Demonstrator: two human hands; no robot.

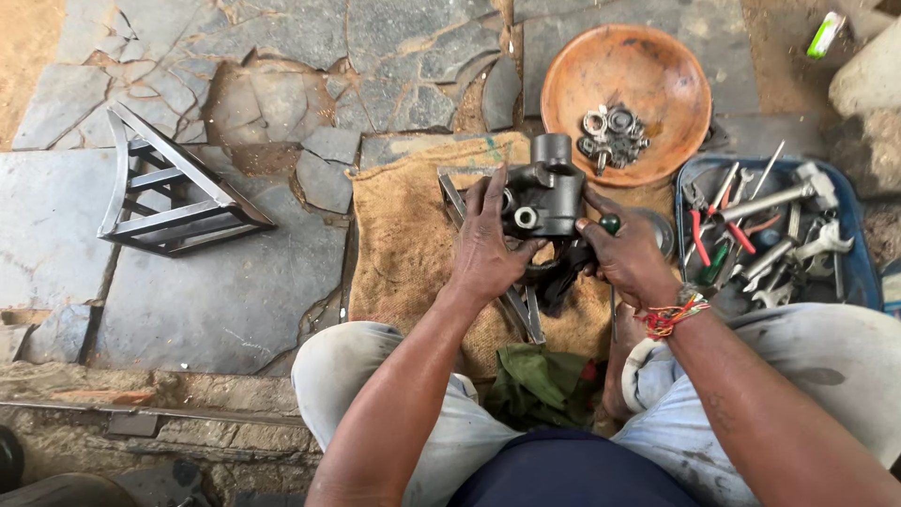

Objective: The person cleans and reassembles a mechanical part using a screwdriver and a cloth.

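Both hands grip one part, head view only. Left hand (483,246) clasps the dark metal housing (544,192) from its left side, fingers curled onto the front face, thumb underneath. Right hand (627,255) clasps it from the right, thumb on the side wall, a green ring on one finger. Housing sits between the two hands, lifted above the burlap sack (404,244), ahead of the knees. Its long axis runs away from the person; the cylindrical neck points toward the orange bowl (572,70), and a round bore on the front faces up at the camera. Under it a black rubber piece hangs. Bowl holds bearings and nuts (612,134). Blue tray (859,268) of wrenches and pliers lies just right of the right hand. Black metal frame (169,188) rests well apart on the stone floor, left. Green cloth (540,380) lies between the knees.
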